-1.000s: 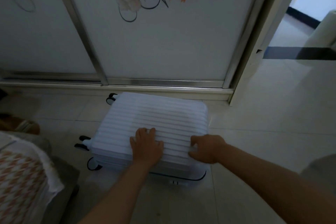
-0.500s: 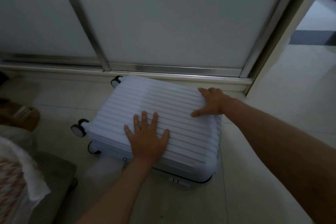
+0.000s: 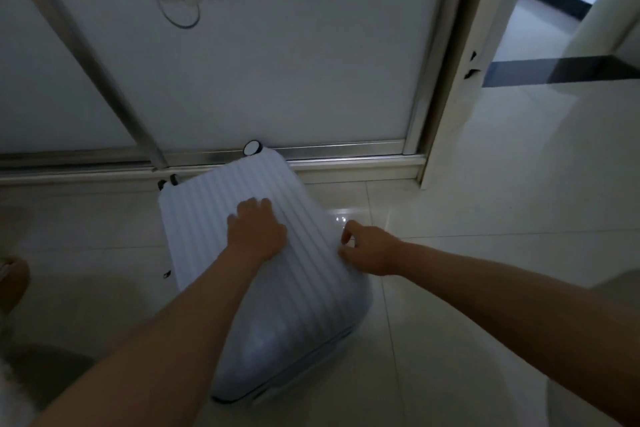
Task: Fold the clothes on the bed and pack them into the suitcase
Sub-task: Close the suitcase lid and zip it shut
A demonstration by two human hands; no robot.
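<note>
Our left hand (image 3: 256, 232) lies flat, fingers relaxed, on the closed suitcase (image 3: 207, 218); right hand (image 3: 372, 251) grips its 3 o'clock edge. Suitcase lies on the floor (image 3: 485, 288) at 12 o'clock. We advise: steady it, then unzip.

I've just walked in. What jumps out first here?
A white ribbed suitcase lies closed on the tiled floor, mid-frame. The left hand rests flat on its lid while the right hand grips its right edge. Behind it stand sliding doors with a flower print.
</note>
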